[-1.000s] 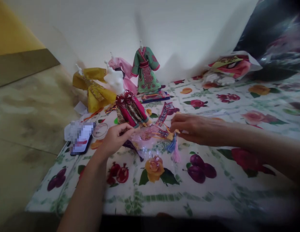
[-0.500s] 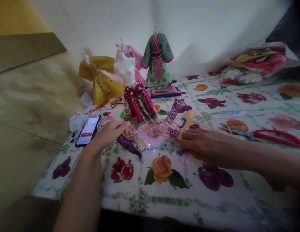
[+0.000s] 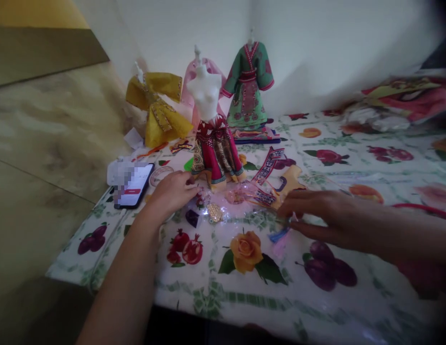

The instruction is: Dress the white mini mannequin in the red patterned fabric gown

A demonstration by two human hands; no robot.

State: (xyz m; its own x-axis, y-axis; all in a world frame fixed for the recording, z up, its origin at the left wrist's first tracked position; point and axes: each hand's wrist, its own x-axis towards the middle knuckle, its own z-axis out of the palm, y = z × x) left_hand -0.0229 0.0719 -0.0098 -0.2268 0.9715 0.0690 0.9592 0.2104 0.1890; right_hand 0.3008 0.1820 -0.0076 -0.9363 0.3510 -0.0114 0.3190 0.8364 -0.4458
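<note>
My left hand [image 3: 174, 194] is low over the table, its fingers bent together beside the foot of a small white dress form [image 3: 204, 93] in a maroon and patterned skirt [image 3: 217, 153]. Whatever those fingers hold is hidden. A short piece of dark purple ribbon [image 3: 192, 218] shows just below them. A gold ornament [image 3: 214, 212] lies on clear plastic between my hands. On the right, my right hand [image 3: 309, 211] pinches at a blue and pink tassel [image 3: 279, 237] resting on the cloth. Patterned trim [image 3: 268, 165] and a tan fabric piece [image 3: 291, 179] lie behind it.
A yellow dress [image 3: 160, 112] and a green robe [image 3: 248, 91] stand on forms by the wall. A phone [image 3: 136, 186] lies at the left edge. Red scissor handles [image 3: 424, 207] show behind my right forearm. Bagged fabric [image 3: 405, 100] sits at the far right.
The view has shifted, and the scissors are now mostly covered by my right arm. My left fingers are more bent, and less purple ribbon shows. The tassel is more visible under my right hand.
</note>
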